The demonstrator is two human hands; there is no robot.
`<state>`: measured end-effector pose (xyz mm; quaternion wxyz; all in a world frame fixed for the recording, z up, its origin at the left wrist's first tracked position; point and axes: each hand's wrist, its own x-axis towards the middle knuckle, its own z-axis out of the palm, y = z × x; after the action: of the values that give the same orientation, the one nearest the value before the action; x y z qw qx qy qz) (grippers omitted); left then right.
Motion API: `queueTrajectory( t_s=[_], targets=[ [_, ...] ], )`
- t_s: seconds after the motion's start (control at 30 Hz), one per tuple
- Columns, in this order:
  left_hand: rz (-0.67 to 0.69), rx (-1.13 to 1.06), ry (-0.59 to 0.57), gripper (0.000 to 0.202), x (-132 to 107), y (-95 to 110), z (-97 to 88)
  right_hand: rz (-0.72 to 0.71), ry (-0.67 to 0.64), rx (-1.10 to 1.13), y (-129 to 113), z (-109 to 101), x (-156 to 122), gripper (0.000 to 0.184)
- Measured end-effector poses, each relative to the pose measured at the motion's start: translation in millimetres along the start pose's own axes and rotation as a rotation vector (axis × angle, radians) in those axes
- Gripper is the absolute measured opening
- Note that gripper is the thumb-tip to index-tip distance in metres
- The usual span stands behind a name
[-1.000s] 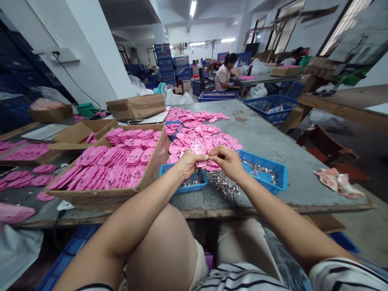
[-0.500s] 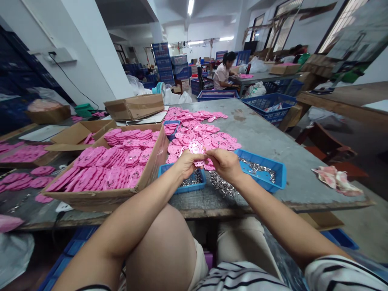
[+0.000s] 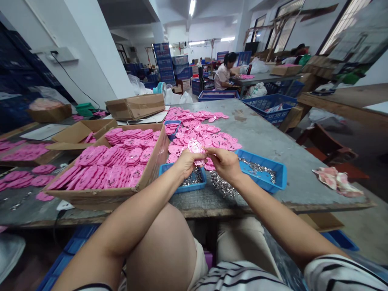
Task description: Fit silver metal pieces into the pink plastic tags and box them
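My left hand (image 3: 187,161) and my right hand (image 3: 223,161) meet above the table's near edge, both pinching one pink flat plastic piece (image 3: 195,147) held upright between them. Under my left hand is a small blue tray (image 3: 183,188) of small silver metal parts. A larger blue tray (image 3: 263,170) with more silver parts lies right of my right hand, and a loose heap of the metal parts (image 3: 223,186) is spilled between the trays. Behind my hands spreads a pile of loose pink pieces (image 3: 206,131).
A cardboard box (image 3: 106,193) full of stacked pink pieces stands to the left on the grey table (image 3: 273,133). More boxes and pink pieces lie further left. A crumpled cloth (image 3: 336,181) is at the right edge. A person sits at a distant table (image 3: 223,76).
My hands have shifted slightly up and away with the pink piece, staying pinched on it. The view has swayed a little; nothing else has moved.
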<state>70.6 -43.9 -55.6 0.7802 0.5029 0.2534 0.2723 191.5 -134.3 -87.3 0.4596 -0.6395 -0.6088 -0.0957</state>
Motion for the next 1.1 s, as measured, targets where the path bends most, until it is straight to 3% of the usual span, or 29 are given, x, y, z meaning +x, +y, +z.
queueTrajectory(
  t_s=[0.2, 0.37, 0.83, 0.97, 1.1],
  targets=[
    [0.083, 0.038, 0.011, 0.029, 0.1, 0.4, 2.1, 0.419, 0.114, 0.542, -5.3, 4.2, 3.3, 0.017],
    [0.145, 0.057, 0.033, 0.022, 0.3, 0.4, 4.2, 0.586, 0.119, 0.776, -7.2, 8.2, 4.5, 0.024],
    [0.298, 0.128, 0.139, 0.032, -2.1, -5.3, 11.0, 0.681, 0.157, 0.82, -23.5, 13.4, 10.5, 0.035],
    [0.297, 0.142, 0.104, 0.03, -2.1, -5.8, 11.0, 0.64, 0.12, 0.827, -18.3, 17.6, 8.7, 0.03],
    [0.179, 0.03, -0.047, 0.03, -3.5, -0.6, 10.2, 0.494, 0.084, 0.7, -7.1, 10.3, 12.5, 0.026]
  ],
)
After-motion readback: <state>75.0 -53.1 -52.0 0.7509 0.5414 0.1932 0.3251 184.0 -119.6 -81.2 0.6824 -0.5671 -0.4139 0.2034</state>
